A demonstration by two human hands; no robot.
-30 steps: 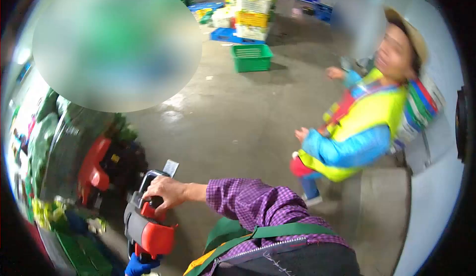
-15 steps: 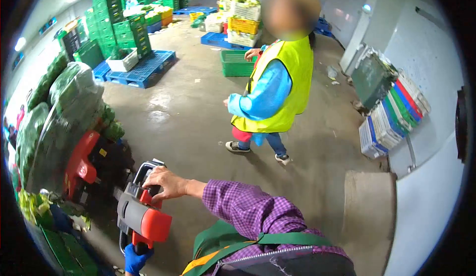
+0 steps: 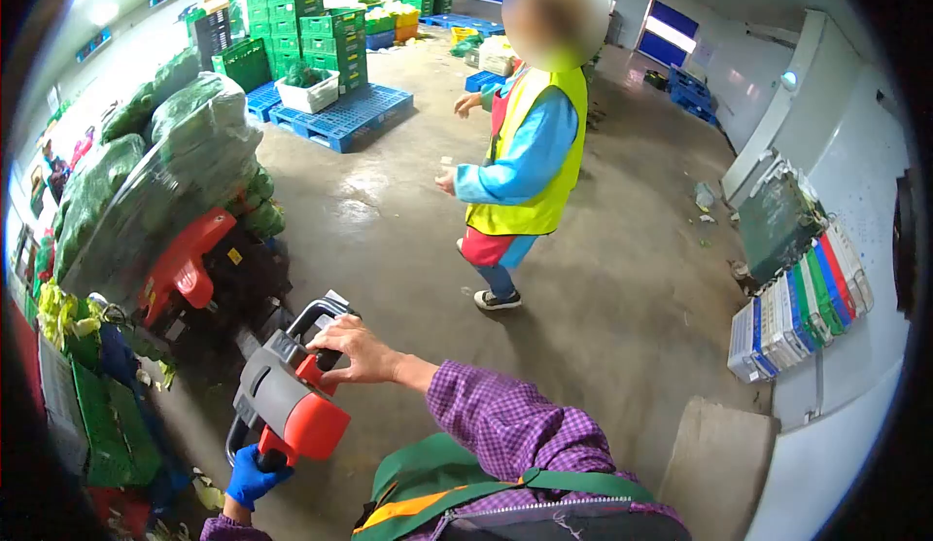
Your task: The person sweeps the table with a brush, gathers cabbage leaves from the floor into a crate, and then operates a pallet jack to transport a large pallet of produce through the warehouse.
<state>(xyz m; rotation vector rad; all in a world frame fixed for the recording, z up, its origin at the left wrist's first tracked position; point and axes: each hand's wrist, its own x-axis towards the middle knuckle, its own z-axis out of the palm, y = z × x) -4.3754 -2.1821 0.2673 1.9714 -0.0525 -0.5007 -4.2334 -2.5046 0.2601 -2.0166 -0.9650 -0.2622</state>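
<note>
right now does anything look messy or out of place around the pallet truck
Yes. Loose leafy scraps lie on the floor beside the handle, and flattened crates lean askew against the right wall with litter nearby.

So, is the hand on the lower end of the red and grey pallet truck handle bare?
No, the left hand wears a blue glove while gripping the red and grey pallet truck handle.

The gray floor (image 3: 408, 249) looks wet and shiny. A blue pallet (image 3: 340, 118) lies on it with green crates (image 3: 330, 45) and a white tub (image 3: 309, 91) on top. Flat crates (image 3: 802, 308) stand by the wall. Small scraps (image 3: 705, 196) lie around.
</note>
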